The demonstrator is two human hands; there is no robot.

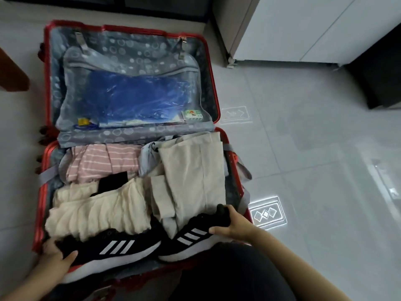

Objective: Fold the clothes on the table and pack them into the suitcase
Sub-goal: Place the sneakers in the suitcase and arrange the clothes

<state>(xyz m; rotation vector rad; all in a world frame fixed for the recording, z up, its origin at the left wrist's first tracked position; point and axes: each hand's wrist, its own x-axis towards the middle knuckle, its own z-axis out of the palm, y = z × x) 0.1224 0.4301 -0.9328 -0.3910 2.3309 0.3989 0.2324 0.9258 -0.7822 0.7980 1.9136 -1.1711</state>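
Both hands hold footwear. Left hand (57, 258) has its grip closed around the heel end of a black knit sneaker with three white stripes and a white sole (108, 252), thumb on the upper. Right hand (233, 224) has its grip closed on the heel of the matching second black sneaker (191, 237), fingers over the collar. Both shoes lie along the near edge of the lower half of the open red hard-shell suitcase (213, 83), which rests on the grey tiled floor (303, 137).

Behind the shoes lie a cream ribbed knit garment (97, 211), a beige folded pair of trousers (195, 170) and a pink white-striped top (104, 164). The lid's zipped pocket holds a blue plastic-wrapped item (134, 98).

Judged progress: folding and packing appear largely complete; seating the shoes and closing the case remain.

No desk is in view, so whether clothes remain on it cannot be determined. A small black item (112, 181) between the garments cannot be identified.
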